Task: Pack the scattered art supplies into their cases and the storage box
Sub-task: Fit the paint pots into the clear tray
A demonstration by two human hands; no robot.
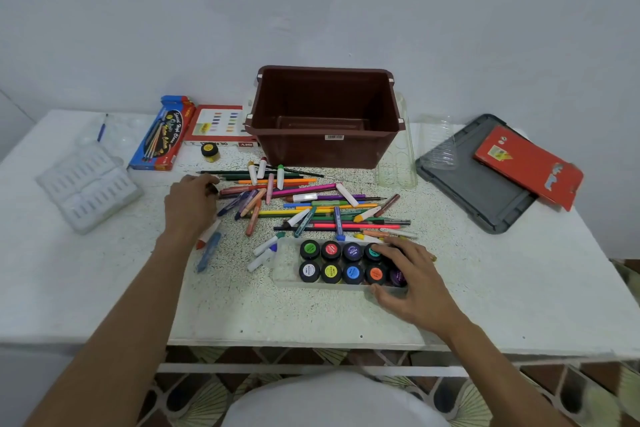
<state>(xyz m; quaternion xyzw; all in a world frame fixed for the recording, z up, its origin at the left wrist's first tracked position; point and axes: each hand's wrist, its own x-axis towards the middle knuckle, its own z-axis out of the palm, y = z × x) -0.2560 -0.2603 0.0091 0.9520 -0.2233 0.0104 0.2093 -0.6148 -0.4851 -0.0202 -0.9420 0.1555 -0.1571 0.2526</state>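
A heap of coloured pencils, crayons and markers (311,208) lies mid-table in front of the empty brown storage box (329,152). My left hand (190,208) rests at the heap's left end, its fingers curled round a small dark thing (212,188) that looks like a paint jar. Near the front, a clear tray (287,263) holds several poster-paint jars (330,250), and its left column has bare slots. My right hand (412,277) grips the tray's right end, fingers over the jars and thumb on the near wall. A yellow-lidded jar (209,151) stands alone by the boxes.
A white moulded insert (86,187) and a clear palette with a blue brush (100,128) sit at the left. A blue brush box (159,135) and oil pastel box (218,125) lie behind. Right: clear plastic trays (396,163), grey lid (478,191), red case (526,166).
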